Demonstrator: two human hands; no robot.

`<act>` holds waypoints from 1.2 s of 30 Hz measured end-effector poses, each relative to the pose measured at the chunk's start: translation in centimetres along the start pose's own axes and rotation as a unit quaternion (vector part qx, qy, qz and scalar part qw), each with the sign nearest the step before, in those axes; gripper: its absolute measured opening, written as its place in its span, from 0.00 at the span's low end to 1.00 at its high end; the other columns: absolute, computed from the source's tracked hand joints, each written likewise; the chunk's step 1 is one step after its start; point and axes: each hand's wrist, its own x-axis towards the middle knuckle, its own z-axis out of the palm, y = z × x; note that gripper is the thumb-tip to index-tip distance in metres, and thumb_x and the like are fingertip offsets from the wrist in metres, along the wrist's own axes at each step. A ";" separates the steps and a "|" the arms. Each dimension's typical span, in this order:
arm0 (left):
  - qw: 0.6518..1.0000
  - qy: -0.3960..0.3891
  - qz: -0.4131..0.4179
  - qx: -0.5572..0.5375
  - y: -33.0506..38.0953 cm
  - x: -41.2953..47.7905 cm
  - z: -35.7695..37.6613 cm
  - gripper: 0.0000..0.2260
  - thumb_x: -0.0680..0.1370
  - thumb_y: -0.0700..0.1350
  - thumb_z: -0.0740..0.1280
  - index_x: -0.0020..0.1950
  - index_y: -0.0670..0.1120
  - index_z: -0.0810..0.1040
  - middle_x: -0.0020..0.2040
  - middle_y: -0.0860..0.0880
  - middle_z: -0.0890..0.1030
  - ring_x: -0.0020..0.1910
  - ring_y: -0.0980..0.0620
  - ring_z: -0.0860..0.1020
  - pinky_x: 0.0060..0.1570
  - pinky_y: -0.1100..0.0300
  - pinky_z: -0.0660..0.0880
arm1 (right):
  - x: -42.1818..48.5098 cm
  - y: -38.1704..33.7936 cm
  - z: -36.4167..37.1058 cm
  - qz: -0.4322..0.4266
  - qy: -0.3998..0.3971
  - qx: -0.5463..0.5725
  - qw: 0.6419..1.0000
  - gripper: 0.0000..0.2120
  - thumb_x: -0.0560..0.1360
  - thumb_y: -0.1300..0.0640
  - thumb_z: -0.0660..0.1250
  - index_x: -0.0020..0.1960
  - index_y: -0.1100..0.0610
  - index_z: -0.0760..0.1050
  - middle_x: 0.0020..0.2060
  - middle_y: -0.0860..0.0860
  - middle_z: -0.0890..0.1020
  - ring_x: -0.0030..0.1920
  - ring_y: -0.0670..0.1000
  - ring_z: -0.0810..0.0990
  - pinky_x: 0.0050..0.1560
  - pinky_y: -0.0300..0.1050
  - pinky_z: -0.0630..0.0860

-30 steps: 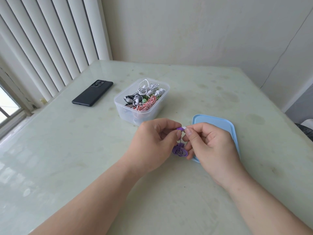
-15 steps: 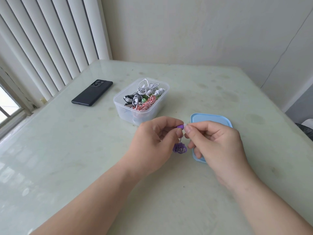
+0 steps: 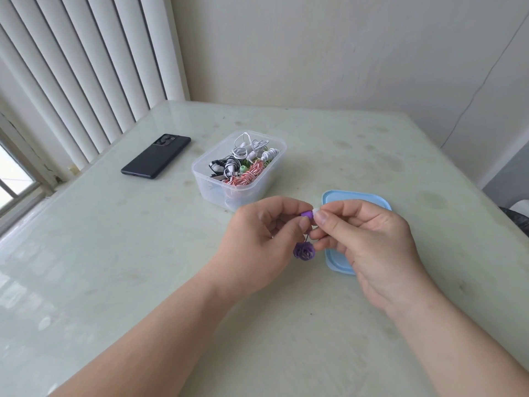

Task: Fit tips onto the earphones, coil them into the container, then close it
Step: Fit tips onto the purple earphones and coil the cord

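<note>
Fitting the white tip [image 3: 315,211] onto the purple earbud [image 3: 307,214], held above mid-table.
The left hand [image 3: 257,239] pinches the earbud, its coiled cable [image 3: 304,251] dangling; the right hand [image 3: 369,239] pinches the tip against it. Next, likely: seat it squarely, then on to the open container [image 3: 209,187] just beyond, lid [image 3: 355,197] lying right.

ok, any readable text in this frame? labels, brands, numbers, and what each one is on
None can be read.
phone: lies back up, no legible brand or marking.
clear container: no label or print visible.
blue lid: plain, no text visible.
purple earphone and white tip: too small to show any marking.
</note>
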 end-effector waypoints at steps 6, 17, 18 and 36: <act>1.000 -0.008 0.009 0.003 0.0 -0.1 -0.3 0.06 0.82 0.38 0.70 0.55 0.44 0.85 0.44 0.48 0.88 0.42 0.46 0.85 0.49 0.42 0.82 | 0.2 0.1 -0.5 0.020 -0.037 -0.012 0.999 0.01 0.75 0.66 0.72 0.46 0.63 0.82 0.37 0.61 0.84 0.36 0.56 0.82 0.40 0.48 0.81; 1.000 -0.020 0.000 -0.019 -0.2 0.0 -0.1 0.05 0.82 0.37 0.69 0.53 0.43 0.85 0.41 0.47 0.87 0.40 0.48 0.85 0.49 0.45 0.84 | 0.3 0.4 -0.6 -0.004 -0.071 -0.088 0.994 0.05 0.79 0.66 0.67 0.45 0.61 0.79 0.37 0.58 0.83 0.37 0.55 0.81 0.40 0.49 0.78; 1.000 -0.020 0.000 -0.019 -0.3 0.0 -0.1 0.05 0.82 0.37 0.69 0.53 0.43 0.85 0.40 0.48 0.86 0.39 0.51 0.84 0.49 0.48 0.84 | 0.2 0.5 -0.6 -0.004 -0.071 -0.089 0.993 0.05 0.79 0.66 0.67 0.45 0.61 0.79 0.37 0.59 0.83 0.37 0.56 0.81 0.40 0.50 0.78; 0.999 0.022 -0.019 -0.035 -0.3 0.0 0.0 0.05 0.81 0.37 0.71 0.53 0.44 0.85 0.44 0.47 0.88 0.43 0.49 0.86 0.51 0.47 0.84 | -0.5 0.4 0.1 -0.081 -0.011 -0.095 0.992 0.08 0.78 0.69 0.69 0.48 0.59 0.85 0.40 0.57 0.87 0.40 0.55 0.86 0.42 0.43 0.81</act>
